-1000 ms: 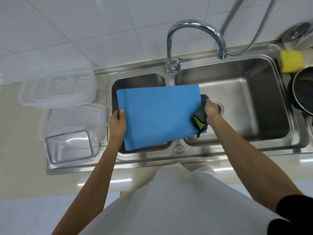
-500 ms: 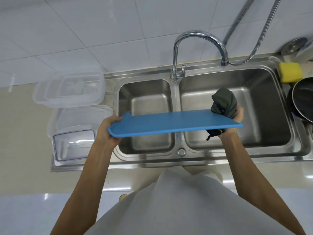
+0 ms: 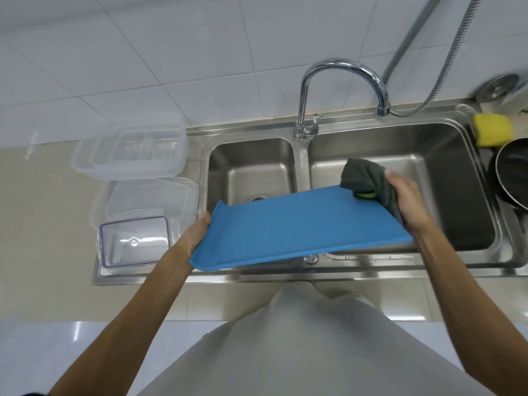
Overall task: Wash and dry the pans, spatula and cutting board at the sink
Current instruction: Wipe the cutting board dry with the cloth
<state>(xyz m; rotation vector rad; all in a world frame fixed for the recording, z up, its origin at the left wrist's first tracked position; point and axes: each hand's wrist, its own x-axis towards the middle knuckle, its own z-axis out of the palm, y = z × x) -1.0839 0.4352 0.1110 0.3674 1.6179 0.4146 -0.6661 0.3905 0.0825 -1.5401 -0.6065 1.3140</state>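
Now cutting board (image 3: 300, 227) more tilted, left grip (image 3: 197, 235) clasps edge, right grip (image 3: 408, 201) clutches cloth (image 3: 363, 178).

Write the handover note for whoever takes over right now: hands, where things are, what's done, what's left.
Left hand grips the left edge of the board. Right hand, blurred, holds a grey cloth against the board's right end.
The board is held tilted above the sink, across both basins. A dark pan sits at the sink's right edge, beside a yellow sponge. The spatula is not in view.
Done: the board is at the wiping stage; no water runs from the tap.
Left: finish drying the board, set it down, then deal with the pan and spatula.
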